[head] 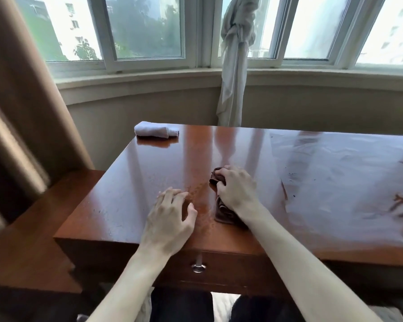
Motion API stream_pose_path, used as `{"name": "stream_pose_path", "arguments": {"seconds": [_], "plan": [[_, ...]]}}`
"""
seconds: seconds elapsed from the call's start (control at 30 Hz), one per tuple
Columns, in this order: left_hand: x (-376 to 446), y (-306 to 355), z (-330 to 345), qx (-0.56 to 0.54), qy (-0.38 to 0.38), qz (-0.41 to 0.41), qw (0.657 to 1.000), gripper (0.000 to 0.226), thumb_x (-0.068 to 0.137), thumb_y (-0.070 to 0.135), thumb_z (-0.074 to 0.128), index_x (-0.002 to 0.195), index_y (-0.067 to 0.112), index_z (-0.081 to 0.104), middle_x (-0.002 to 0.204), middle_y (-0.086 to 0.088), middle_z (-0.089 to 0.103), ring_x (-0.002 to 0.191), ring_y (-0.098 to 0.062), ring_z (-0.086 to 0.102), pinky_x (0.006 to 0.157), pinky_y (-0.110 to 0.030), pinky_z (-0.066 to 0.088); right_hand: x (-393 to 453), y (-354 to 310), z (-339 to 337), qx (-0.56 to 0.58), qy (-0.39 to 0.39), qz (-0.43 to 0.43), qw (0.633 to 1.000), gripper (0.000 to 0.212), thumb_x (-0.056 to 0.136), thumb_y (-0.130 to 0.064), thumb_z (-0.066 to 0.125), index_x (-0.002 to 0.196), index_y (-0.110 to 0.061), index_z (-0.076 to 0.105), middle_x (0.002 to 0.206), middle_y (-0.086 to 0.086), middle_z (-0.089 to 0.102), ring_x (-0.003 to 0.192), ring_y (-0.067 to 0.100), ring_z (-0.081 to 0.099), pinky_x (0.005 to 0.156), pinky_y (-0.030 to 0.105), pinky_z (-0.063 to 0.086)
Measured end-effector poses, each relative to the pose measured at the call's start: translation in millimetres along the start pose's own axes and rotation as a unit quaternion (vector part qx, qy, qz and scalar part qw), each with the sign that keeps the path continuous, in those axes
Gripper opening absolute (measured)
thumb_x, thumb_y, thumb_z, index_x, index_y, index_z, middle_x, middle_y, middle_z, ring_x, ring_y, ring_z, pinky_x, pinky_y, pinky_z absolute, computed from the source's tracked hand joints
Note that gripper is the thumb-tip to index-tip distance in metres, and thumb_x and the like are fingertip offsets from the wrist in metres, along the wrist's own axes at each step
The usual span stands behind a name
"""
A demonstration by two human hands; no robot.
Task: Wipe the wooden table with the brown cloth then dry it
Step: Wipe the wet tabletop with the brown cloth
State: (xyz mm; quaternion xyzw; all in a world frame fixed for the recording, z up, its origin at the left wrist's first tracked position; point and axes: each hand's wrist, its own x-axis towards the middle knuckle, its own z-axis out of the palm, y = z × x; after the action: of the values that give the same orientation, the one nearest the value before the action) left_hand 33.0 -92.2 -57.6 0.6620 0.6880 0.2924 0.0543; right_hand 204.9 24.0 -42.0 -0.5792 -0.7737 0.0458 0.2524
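Head view: I am watching the right hand (236, 190) gripping the bunched brown cloth (222, 211) mid-way across the glossy wooden table (130, 182), left hand (170, 217) resting open beside scattered brown crumbs (197, 194), which a hasty stroke risks sweeping over the near edge.

1. The crumpled brown cloth (221, 211) is largely hidden under the right hand (236, 190) and wrist.
2. The glossy reddish wooden table (149, 159) runs off the right edge.
3. The tan curtain (21, 112) at left is blurred and cut off.
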Motion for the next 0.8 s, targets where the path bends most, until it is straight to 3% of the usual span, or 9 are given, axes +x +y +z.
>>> {"name": "stream_pose_path", "arguments": {"seconds": [0.17, 0.3, 0.37, 0.43, 0.5, 0.53, 0.6, 0.7, 0.8], "plan": [[2, -3, 1, 0.008, -0.005, -0.011, 1.000, 0.045, 0.099, 0.036, 0.048, 0.142, 0.023, 0.054, 0.149, 0.005, 0.047, 0.145, -0.016, 0.031, 0.120, -0.039, 0.030, -57, -8, -21, 0.121, -0.107, -0.140, 0.977, 0.044, 0.085, -0.032, 0.054, 0.125, -0.045, 0.067, 0.139, -0.026, 0.055, 0.136, -0.002, 0.042, 0.108, 0.025, 0.039], [2, -1, 3, 0.002, -0.004, -0.013, 1.000, 0.047, 0.100, 0.034, 0.047, 0.146, 0.022, 0.050, 0.154, 0.005, 0.042, 0.149, -0.017, 0.026, 0.124, -0.037, 0.020, 3, 8, -10, 0.083, -0.063, -0.044, 0.994, 0.045, 0.082, -0.033, 0.052, 0.124, -0.038, 0.069, 0.134, -0.018, 0.061, 0.127, 0.013, 0.052, 0.103, 0.039, 0.048], [1, -1, 3, 0.002, -0.016, -0.015, 1.000, 0.048, 0.100, 0.035, 0.046, 0.146, 0.023, 0.049, 0.155, 0.005, 0.041, 0.149, -0.016, 0.026, 0.125, -0.035, 0.016, 9, -4, 1, 0.015, -0.033, -0.019, 0.999, 0.044, 0.085, -0.030, 0.053, 0.126, -0.034, 0.068, 0.134, -0.011, 0.062, 0.127, 0.020, 0.052, 0.101, 0.039, 0.049], [1, -3, 3, 0.015, -0.030, -0.020, 0.999, 0.049, 0.099, 0.037, 0.044, 0.145, 0.024, 0.050, 0.153, 0.004, 0.043, 0.147, -0.017, 0.031, 0.126, -0.037, 0.016, -4, -18, 5, -0.001, -0.044, -0.079, 0.996, 0.043, 0.089, -0.027, 0.054, 0.129, -0.033, 0.067, 0.137, -0.011, 0.060, 0.130, 0.018, 0.048, 0.102, 0.037, 0.045], [4, -3, -1, 0.031, -0.044, -0.007, 0.999, 0.047, 0.095, 0.038, 0.044, 0.138, 0.026, 0.055, 0.145, 0.003, 0.050, 0.140, -0.019, 0.041, 0.124, -0.040, 0.020, -11, -23, -2, 0.070, -0.124, -0.156, 0.978, 0.045, 0.088, -0.027, 0.056, 0.131, -0.038, 0.066, 0.141, -0.015, 0.057, 0.135, 0.010, 0.042, 0.107, 0.033, 0.039], [11, -4, -5, 0.039, -0.047, -0.006, 0.998, 0.043, 0.094, 0.037, 0.045, 0.134, 0.026, 0.057, 0.140, 0.004, 0.053, 0.135, -0.020, 0.045, 0.122, -0.041, 0.025, -2, -21, -4, 0.088, -0.156, -0.166, 0.970, 0.046, 0.087, -0.027, 0.056, 0.129, -0.040, 0.066, 0.141, -0.016, 0.057, 0.135, 0.009, 0.043, 0.108, 0.032, 0.038], [33, -9, -17, 0.066, -0.055, -0.023, 0.996, 0.042, 0.097, 0.037, 0.048, 0.136, 0.027, 0.055, 0.139, 0.004, 0.053, 0.131, -0.023, 0.047, 0.117, -0.041, 0.032, 29, -17, 4, 0.099, -0.133, -0.120, 0.979, 0.044, 0.087, -0.027, 0.056, 0.127, -0.039, 0.068, 0.139, -0.015, 0.059, 0.131, 0.014, 0.048, 0.106, 0.036, 0.043], [65, -21, -28, 0.139, -0.121, -0.065, 0.981, 0.059, 0.099, 0.052, 0.045, 0.151, 0.028, 0.038, 0.158, -0.004, 0.034, 0.142, -0.030, 0.035, 0.119, -0.043, 0.028, 51, -27, 22, 0.026, -0.092, -0.098, 0.991, 0.044, 0.088, -0.026, 0.055, 0.130, -0.033, 0.067, 0.140, -0.007, 0.059, 0.128, 0.026, 0.050, 0.101, 0.043, 0.048], [80, -31, -25, 0.199, -0.210, -0.081, 0.954, 0.080, 0.092, 0.075, 0.037, 0.158, 0.035, 0.020, 0.167, -0.007, 0.014, 0.150, -0.034, 0.019, 0.122, -0.048, 0.023, 69, -24, 29, 0.072, -0.153, -0.140, 0.976, 0.044, 0.089, -0.026, 0.054, 0.129, -0.038, 0.066, 0.140, -0.012, 0.058, 0.130, 0.019, 0.048, 0.105, 0.039, 0.044]]}}
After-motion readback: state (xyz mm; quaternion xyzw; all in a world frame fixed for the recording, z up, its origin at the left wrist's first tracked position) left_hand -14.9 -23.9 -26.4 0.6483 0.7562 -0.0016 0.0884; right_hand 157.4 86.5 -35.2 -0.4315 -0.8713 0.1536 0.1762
